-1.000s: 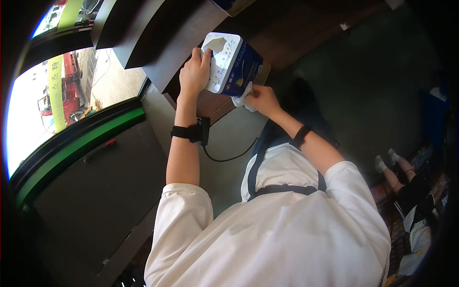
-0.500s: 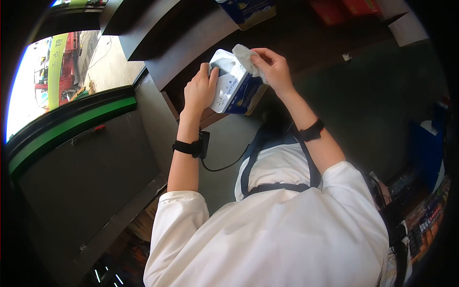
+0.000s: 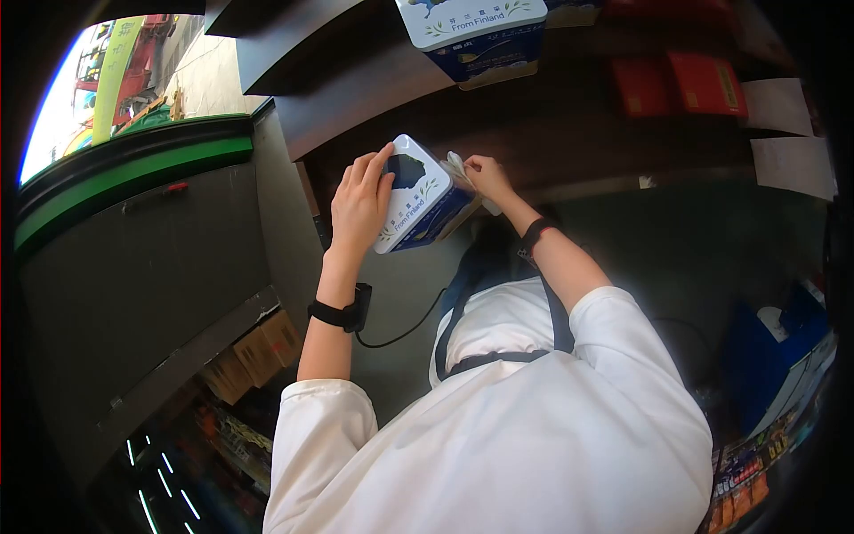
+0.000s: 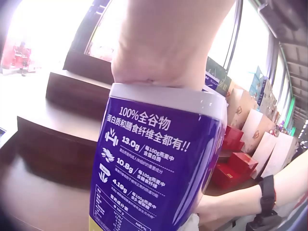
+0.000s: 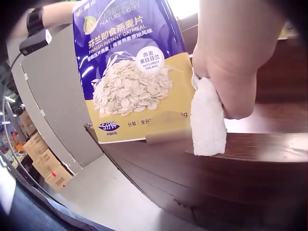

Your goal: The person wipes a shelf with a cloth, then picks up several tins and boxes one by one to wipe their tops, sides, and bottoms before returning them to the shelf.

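A blue oatmeal canister (image 3: 434, 216) with a white lid is held up over the edge of the dark shelf, tilted in the head view. The left hand (image 3: 360, 203) grips it by the lid, fingers spread over the top; in the left wrist view that hand (image 4: 168, 43) comes down onto the lid. The right hand (image 3: 488, 179) pinches a white cloth (image 3: 455, 166) at the canister's far side. In the right wrist view the cloth (image 5: 208, 118) hangs from the right hand (image 5: 228, 77) beside the canister's front (image 5: 134, 72), its fingertips mostly hidden.
Another such canister (image 3: 485, 49) stands on the stepped shelf (image 3: 356, 98) above. Red boxes (image 3: 680, 84) and white bags (image 3: 792, 165) are at the upper right. Cardboard boxes (image 5: 47, 159) lie low at the left, by a grey panel (image 3: 187, 267).
The right hand with the cloth went up to the lid's edge, then back down to the canister's side. The canister sits lower in view, and the head view has shifted, showing more shelf.
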A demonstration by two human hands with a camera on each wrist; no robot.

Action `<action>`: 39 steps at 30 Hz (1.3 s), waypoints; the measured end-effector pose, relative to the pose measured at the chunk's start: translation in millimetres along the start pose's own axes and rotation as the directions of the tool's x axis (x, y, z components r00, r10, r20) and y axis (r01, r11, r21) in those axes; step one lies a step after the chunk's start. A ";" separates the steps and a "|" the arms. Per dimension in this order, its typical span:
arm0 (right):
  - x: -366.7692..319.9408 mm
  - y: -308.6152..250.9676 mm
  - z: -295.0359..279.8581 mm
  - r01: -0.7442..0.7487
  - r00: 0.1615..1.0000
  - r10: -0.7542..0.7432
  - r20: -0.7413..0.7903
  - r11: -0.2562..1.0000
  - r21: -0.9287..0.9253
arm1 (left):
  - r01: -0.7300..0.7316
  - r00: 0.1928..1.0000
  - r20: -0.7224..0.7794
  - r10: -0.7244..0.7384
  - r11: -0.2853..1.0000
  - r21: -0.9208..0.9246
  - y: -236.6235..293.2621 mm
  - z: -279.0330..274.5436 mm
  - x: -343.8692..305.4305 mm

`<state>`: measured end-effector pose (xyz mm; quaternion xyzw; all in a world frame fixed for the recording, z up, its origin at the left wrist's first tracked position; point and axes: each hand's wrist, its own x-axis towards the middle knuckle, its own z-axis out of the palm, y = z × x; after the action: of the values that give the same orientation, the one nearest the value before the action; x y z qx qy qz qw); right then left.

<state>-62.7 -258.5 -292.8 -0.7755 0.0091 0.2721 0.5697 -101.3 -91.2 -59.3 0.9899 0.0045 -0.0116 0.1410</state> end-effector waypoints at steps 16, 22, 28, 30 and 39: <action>-32.1 -72.9 -21.8 0.164 0.975 -0.181 0.128 0.978 0.128 | 0.111 0.994 -0.015 -0.110 0.993 0.035 47.0 9.0 -56.9; -40.9 -137.0 -37.8 0.368 0.886 -0.443 0.138 0.852 0.372 | 0.089 0.994 -0.067 -0.090 0.996 -0.004 47.5 12.5 -56.3; 6.9 -104.0 -29.3 0.189 0.838 -0.349 0.420 0.907 0.377 | 0.026 0.999 -0.033 -0.029 0.996 -0.083 38.4 10.7 -53.8; 22.9 -90.6 -27.2 0.121 0.779 -0.275 0.563 0.948 0.295 | 0.049 0.998 -0.023 -0.052 0.992 -0.114 38.3 9.1 -55.5; 84.7 -56.5 8.3 0.069 0.556 0.128 0.822 0.978 -0.199 | -0.055 0.993 -0.113 0.045 0.995 -0.088 40.6 19.7 -70.7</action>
<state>24.3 -206.3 -281.5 -0.6102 -0.2758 0.6141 0.4177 -171.9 -136.1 -65.2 0.9814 -0.0118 0.0473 0.1855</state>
